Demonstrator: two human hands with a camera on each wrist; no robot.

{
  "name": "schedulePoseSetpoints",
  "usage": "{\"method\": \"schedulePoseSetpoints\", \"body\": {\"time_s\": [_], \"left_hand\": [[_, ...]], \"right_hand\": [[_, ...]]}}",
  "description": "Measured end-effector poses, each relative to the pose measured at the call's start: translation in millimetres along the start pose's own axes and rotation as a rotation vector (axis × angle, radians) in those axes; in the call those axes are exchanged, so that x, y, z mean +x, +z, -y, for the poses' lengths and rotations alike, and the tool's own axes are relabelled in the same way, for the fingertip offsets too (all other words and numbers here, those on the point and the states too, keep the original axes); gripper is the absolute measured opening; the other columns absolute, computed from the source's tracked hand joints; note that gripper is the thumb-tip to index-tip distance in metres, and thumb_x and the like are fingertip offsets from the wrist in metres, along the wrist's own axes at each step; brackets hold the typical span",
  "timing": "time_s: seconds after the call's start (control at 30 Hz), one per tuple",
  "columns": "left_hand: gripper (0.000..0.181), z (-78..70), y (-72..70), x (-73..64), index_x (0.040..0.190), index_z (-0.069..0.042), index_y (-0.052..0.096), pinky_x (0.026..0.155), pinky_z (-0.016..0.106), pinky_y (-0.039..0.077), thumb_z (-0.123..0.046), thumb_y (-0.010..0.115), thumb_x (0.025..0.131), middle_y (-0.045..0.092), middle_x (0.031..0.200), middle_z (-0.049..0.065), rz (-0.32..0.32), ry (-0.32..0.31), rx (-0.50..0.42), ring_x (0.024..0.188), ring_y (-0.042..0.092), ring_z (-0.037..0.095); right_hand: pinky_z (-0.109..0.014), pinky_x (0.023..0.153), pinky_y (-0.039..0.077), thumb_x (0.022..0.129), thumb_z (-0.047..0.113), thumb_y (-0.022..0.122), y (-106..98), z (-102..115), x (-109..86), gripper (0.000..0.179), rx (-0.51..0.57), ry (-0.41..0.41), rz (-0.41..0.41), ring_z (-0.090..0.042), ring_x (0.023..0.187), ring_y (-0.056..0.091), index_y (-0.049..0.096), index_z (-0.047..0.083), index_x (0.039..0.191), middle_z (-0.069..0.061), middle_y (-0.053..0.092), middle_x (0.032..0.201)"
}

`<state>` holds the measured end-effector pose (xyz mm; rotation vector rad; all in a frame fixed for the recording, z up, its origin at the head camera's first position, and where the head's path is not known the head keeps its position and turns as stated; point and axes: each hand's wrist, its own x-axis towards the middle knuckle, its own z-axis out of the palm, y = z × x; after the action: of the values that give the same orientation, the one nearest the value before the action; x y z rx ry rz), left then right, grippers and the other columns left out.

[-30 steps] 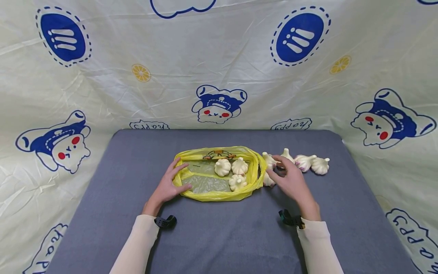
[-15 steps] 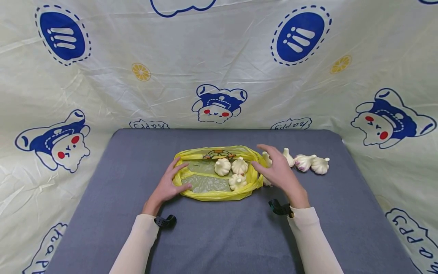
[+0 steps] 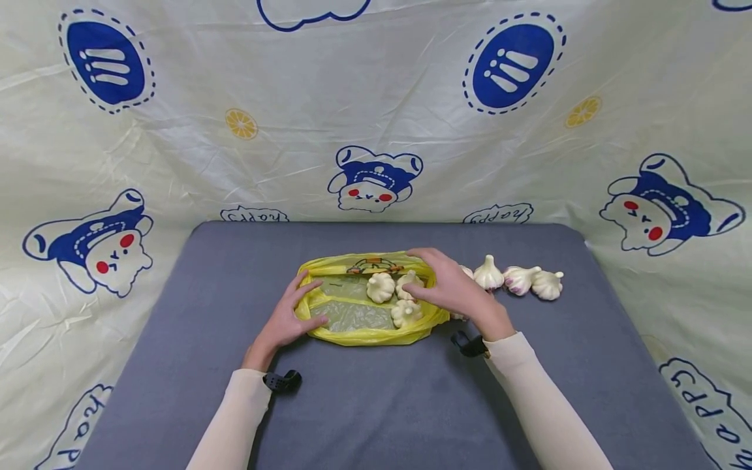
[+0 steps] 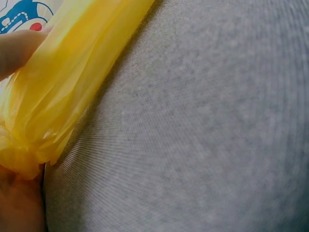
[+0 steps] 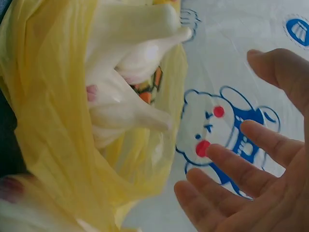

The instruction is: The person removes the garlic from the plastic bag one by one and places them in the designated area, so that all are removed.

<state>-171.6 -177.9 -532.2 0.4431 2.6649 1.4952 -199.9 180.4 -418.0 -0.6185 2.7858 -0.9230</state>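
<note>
A yellow plastic bag [image 3: 361, 337] lies with its mouth spread on the table. My left hand [image 3: 284, 318] holds its left side, thumb and fingertips hooked over the rim; in the left wrist view a finger [image 4: 19, 48] goes behind the yellow plastic. Inside, at the right end, are garlic bulbs [image 3: 380, 288], three visible. My right hand [image 3: 452, 287] hovers over the bag's right rim with fingers spread and nothing in it. Its thumb overlaps one bulb there. In the right wrist view the right hand [image 5: 260, 179] is beside garlic stems [image 5: 152, 116] in the bag.
Right of the bag, a row of loose garlic bulbs [image 3: 521, 280] lies on the grey table [image 3: 376, 405]. Other bulbs beside the bag are partly hidden by my right hand. A white printed sheet [image 3: 294, 98] rises behind the table's far edge.
My right hand has moved left from the loose bulbs beside the bag to over its right rim, fingers spread. The left hand and the bag have stayed put.
</note>
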Motion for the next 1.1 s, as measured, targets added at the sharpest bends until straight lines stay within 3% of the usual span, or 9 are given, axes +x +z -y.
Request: {"method": "schedulePoseSetpoints", "body": {"time_s": [0.3,0.53,0.77,1.1], "left_hand": [[0.076,3.3,-1.5,-2.4,0.152,-0.015,0.052,0.121,0.071,0.018,-0.029,0.083,0.085,0.015,0.173,0.01,-0.005,-0.006,0.015,0.158,0.012,0.042],[0.076,0.8,0.0,-0.5,0.152,-0.015,0.051,0.121,0.071,0.017,-0.03,0.083,0.085,0.014,0.173,0.009,-0.004,-0.022,0.011,0.158,0.011,0.042],[0.074,0.8,1.0,-0.6,0.151,-0.014,0.053,0.121,0.071,0.017,-0.028,0.083,0.085,0.016,0.172,0.011,-0.009,-0.019,0.002,0.158,0.012,0.043],[0.076,1.4,0.0,0.0,0.152,-0.016,0.052,0.122,0.069,0.016,-0.029,0.084,0.084,0.014,0.173,0.008,0.002,-0.021,0.0,0.159,0.011,0.04]], "right_hand": [[-0.058,0.115,0.04,0.092,0.043,0.075,12,3,25.5,0.071,0.033,-0.077,0.116,-0.034,0.144,0.047,0.05,0.015,0.153,-0.009,0.05,0.156],[-0.054,0.118,0.038,0.093,0.044,0.075,15,0,41.7,0.071,0.019,-0.098,0.161,-0.032,0.144,0.047,0.051,0.012,0.151,-0.009,0.054,0.153],[-0.051,0.115,0.044,0.095,0.032,0.074,14,2,55.5,0.06,-0.012,-0.167,0.166,-0.032,0.137,0.054,0.056,0.007,0.146,-0.012,0.059,0.147],[-0.049,0.107,0.051,0.096,0.029,0.073,19,6,72.3,0.056,-0.003,-0.137,0.338,-0.032,0.126,0.063,0.057,0.009,0.145,-0.013,0.062,0.143]]}}
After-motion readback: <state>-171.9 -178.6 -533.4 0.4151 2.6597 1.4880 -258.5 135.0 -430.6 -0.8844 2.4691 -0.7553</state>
